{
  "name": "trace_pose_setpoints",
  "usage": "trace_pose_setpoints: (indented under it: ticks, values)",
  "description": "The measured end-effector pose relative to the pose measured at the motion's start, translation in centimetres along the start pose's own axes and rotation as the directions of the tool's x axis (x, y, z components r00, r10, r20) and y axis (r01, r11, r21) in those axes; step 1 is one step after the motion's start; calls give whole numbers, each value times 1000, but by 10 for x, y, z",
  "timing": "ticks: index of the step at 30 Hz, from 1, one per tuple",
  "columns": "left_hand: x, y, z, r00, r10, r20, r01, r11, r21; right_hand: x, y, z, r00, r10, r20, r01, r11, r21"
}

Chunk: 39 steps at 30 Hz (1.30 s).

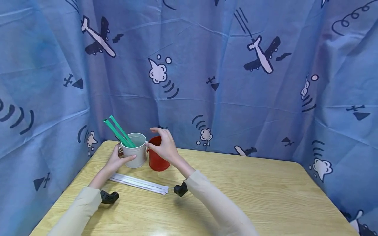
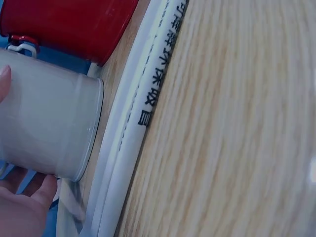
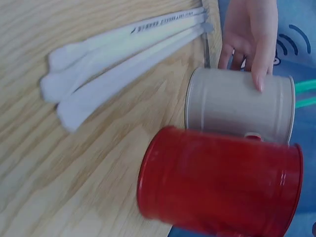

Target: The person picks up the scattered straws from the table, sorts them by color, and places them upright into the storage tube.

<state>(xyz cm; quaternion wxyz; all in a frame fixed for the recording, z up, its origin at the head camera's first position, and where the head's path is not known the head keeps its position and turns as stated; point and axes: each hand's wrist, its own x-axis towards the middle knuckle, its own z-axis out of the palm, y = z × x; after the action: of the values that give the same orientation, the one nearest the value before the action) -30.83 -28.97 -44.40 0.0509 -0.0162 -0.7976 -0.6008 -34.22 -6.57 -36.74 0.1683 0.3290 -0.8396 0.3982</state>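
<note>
My left hand (image 1: 113,160) holds a small white metal bucket (image 1: 135,159) by its left side, thumb across the front and fingers round the far side. Two long, thin green packets (image 1: 119,132) lean out of the bucket toward the left. Right beside it stands a red bucket (image 1: 159,160), their side ears close together. Above the red bucket reaches my right hand (image 1: 165,147), its fingers and thumb spread apart; the thumb tip is at the gap between the two rims. In the right wrist view this hand is out of sight, while the left hand (image 3: 252,39) shows on the white bucket.
Several white paper-wrapped straws (image 1: 138,183), printed with dark characters, lie side by side on the wooden table (image 1: 236,196) in front of the buckets. Behind and at both sides hangs a blue curtain (image 1: 189,75) with airplane prints.
</note>
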Motion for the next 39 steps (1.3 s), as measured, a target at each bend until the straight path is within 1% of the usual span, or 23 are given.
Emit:
trace_pose_setpoints:
  ticks: [5, 10, 15, 19, 25, 30, 34, 37, 39]
  values:
    - [-4, 3, 3, 1000, -17, -14, 18, 999, 31, -6, 12, -10, 998, 55, -17, -54, 998, 15]
    - [-10, 6, 5, 999, -47, -25, 48, 997, 68, -12, 21, -16, 993, 115, -26, -114, 992, 48]
    - [-16, 14, 5, 996, -64, -64, 72, 990, 125, -17, 28, -18, 984, 179, 12, -179, 981, 76]
    - [-21, 21, 6, 996, -74, -59, 83, 981, 176, -21, 33, -19, 972, 228, 55, -233, 964, 124]
    - [-30, 26, 8, 995, -94, -36, 100, 969, 224, -28, 45, -16, 949, 301, 91, -314, 924, 217]
    - [-43, 30, 6, 994, -109, -10, 107, 948, 301, -33, 54, -12, 931, 345, 121, -365, 895, 258]
    - [-53, 35, 2, 997, -78, 29, 62, 927, 371, -36, 58, -8, 922, 363, 139, -388, 878, 282]
    - [-60, 41, 2, 999, -6, 47, -15, 903, 429, -36, 59, -7, 916, 370, 153, -399, 870, 288]
    - [-63, 45, 3, 997, 51, 57, -71, 888, 455, -35, 60, -9, 912, 376, 162, -408, 863, 298]
